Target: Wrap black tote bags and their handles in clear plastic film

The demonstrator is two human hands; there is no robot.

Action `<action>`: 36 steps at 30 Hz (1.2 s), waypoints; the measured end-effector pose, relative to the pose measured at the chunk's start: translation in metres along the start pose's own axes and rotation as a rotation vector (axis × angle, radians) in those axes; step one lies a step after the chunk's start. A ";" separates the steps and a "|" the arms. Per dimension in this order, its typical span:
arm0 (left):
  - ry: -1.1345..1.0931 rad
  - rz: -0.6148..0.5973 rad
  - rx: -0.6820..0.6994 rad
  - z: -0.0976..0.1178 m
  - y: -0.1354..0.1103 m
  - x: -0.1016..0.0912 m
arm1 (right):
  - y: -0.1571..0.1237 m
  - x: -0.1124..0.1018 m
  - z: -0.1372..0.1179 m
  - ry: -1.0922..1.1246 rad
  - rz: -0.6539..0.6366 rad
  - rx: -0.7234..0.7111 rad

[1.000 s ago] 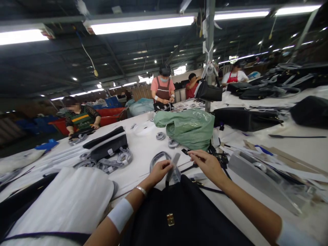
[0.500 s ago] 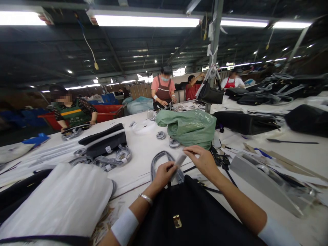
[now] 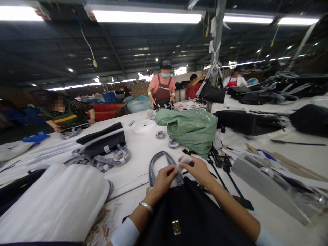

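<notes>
Over the white surface, at the frame's lower centre, both hands pinch a pale strip near a black bag.

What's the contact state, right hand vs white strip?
Touching. The head view shows the right hand with its thumb pressed across the white strip.

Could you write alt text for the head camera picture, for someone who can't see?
A person's left hand and right hand pinch a small whitish strip near the top of a black bag with a gold clasp. Crumpled green plastic and other dark bags lie on the white table beyond, with co-workers farther back.
</notes>
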State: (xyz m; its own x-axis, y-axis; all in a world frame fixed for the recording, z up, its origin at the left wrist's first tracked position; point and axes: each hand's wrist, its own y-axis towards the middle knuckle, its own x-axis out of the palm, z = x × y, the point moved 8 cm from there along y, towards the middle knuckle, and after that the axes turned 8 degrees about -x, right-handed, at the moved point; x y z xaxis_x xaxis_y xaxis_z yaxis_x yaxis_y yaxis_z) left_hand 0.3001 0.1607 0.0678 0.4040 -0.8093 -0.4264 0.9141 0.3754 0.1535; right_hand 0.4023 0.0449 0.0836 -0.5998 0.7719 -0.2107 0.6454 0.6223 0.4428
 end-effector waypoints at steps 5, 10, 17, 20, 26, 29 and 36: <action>0.061 0.009 -0.091 -0.025 0.000 -0.002 | 0.000 0.013 0.025 0.178 0.083 0.079; 0.098 -0.036 -0.175 -0.049 -0.004 0.002 | 0.006 0.024 0.030 0.321 0.139 0.088; -0.008 -0.046 -0.148 -0.051 -0.009 0.005 | 0.001 0.052 0.059 0.332 0.038 0.228; -0.035 0.172 -0.097 -0.045 -0.008 -0.017 | 0.000 0.045 0.059 0.348 0.126 0.192; -0.169 0.271 0.016 -0.015 -0.011 -0.030 | -0.008 0.085 0.027 0.076 -0.203 0.001; -0.331 0.303 -0.081 -0.020 -0.010 -0.035 | -0.014 0.101 0.021 0.122 -0.342 0.004; -0.492 0.175 -0.196 -0.029 -0.007 -0.023 | -0.016 0.090 0.022 0.168 -0.286 0.015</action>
State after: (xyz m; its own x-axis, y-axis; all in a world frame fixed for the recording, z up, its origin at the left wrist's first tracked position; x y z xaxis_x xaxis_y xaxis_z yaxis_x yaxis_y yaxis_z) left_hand 0.2835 0.1896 0.0501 0.5615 -0.8250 0.0641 0.8268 0.5625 -0.0039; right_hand 0.3489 0.1071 0.0389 -0.8265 0.5341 -0.1780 0.4454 0.8137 0.3735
